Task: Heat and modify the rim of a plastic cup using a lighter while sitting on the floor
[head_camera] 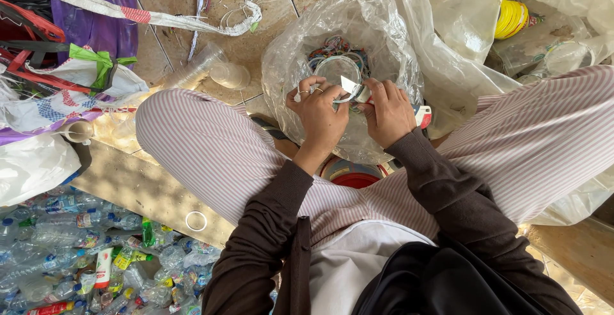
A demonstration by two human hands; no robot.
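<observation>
My left hand (318, 111) and my right hand (387, 111) meet over a clear plastic bag (300, 40) between my knees. Together they pinch a clear plastic ring (338, 72) with a white strip of label at its right side. My right hand also grips a small cutter with a white and red handle (423, 115) sticking out to the right. Inside the bag lie several coloured plastic rings (332, 47). My left hand wears rings on two fingers.
A heap of crushed clear plastic bottles (83, 257) fills the lower left. A loose white ring (196, 220) lies on a plank. Clear cups (220, 72) lie on the tiled floor. More plastic bags with yellow rings (510, 18) stand at upper right. Sacks and straps sit at upper left.
</observation>
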